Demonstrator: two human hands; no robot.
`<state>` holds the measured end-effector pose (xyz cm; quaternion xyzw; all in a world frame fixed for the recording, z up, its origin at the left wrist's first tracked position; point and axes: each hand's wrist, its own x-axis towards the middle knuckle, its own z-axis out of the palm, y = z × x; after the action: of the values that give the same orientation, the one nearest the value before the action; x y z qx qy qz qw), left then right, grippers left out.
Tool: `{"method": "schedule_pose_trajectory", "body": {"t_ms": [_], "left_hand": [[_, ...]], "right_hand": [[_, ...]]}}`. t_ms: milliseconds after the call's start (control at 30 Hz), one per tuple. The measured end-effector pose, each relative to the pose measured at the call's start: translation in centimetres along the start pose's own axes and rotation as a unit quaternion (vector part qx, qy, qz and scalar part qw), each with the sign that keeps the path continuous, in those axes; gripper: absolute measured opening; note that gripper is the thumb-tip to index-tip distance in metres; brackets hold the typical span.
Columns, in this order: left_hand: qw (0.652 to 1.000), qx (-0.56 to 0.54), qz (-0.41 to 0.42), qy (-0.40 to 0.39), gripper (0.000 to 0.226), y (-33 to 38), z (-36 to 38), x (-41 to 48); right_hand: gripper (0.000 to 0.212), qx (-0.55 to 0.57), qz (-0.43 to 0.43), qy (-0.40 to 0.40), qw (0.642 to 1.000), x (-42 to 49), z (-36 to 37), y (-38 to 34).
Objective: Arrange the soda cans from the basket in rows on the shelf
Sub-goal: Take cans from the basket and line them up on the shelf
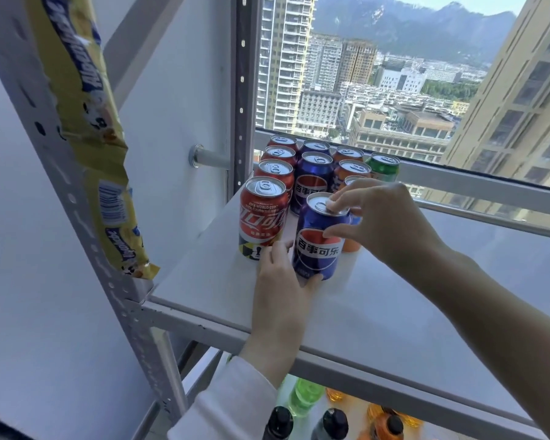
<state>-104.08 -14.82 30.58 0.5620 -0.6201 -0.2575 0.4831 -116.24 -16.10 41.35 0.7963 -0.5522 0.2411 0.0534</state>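
Both hands grasp the near blue can (318, 239) on the shelf (394, 300); left hand (280, 281) at its base, right hand (381, 217) over its lid. A red can (262, 217) stands just left; more cans (315, 166) stand in rows behind.

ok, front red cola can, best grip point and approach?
Grip the front red can around its mid-body from the front-left. It stands upright; another red can crowds it behind and the blue can on its right, leaving those sides open.
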Motion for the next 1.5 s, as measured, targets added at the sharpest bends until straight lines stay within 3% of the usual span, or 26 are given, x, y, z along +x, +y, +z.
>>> {"method": "schedule_pose_trajectory", "body": {"t_ms": [200, 567, 1100, 1500], "left_hand": [[1.0, -0.004, -0.011, 0.008, 0.039, 0.7, 0.1, 0.7], [0.999, -0.025, -0.008, -0.017, 0.043, 0.0, 0.8, 0.8], [0.99, 0.105, -0.011, -0.092, 0.041, 0.8, 2.0, 3.5], [0.987, 0.123, -0.023, -0.106, 0.044, 1.3, 2.1, 4.9]], "right_hand": [[0.033, 0.014, -0.01, 0.02, 1.0, 0.3, 0.8, 0.5], [0.032, -0.027, -0.001, 0.022, 0.999, 1.7, 1.9, 1.1], [0.032, -0.084, 0.039, -0.004, 0.996, 4.2, 3.1, 1.0], [0.03, -0.125, 0.057, -0.017, 0.99, 4.9, 3.6, 1.1]]}}
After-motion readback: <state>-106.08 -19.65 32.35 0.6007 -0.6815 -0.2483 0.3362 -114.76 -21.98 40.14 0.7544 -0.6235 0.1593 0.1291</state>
